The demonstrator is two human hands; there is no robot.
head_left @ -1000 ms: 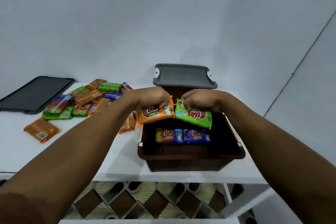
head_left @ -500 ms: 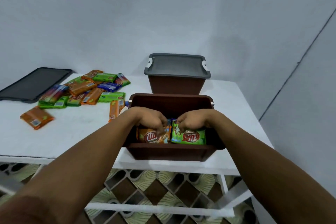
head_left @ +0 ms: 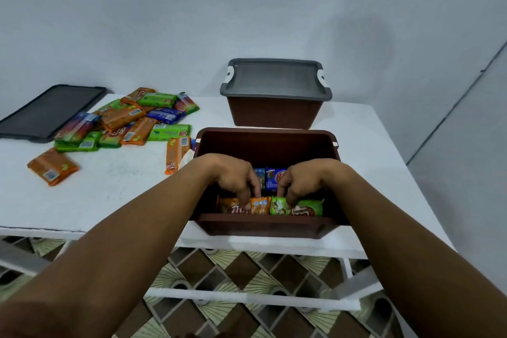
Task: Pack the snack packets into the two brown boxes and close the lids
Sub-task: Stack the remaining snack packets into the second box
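Note:
An open brown box [head_left: 267,143] stands at the table's front edge. Both my hands reach inside it. My left hand [head_left: 233,177] has its fingertips on an orange snack packet [head_left: 241,206] lying against the near wall. My right hand [head_left: 304,180] pinches a green snack packet [head_left: 304,207] beside it. Blue packets [head_left: 270,177] lie behind them on the box floor. A second brown box [head_left: 273,111] with a grey lid [head_left: 275,77] on it stands behind. A pile of several loose packets [head_left: 129,118] lies to the left.
A dark lid [head_left: 46,111] rests at the table's far left corner by the wall. One orange packet [head_left: 52,166] lies apart near the left front, another [head_left: 174,155] next to the open box. The white table [head_left: 115,192] ends just before the box.
Both hands came down from above the box and lowered the orange and green packets onto its floor at the near wall. The view has tilted down.

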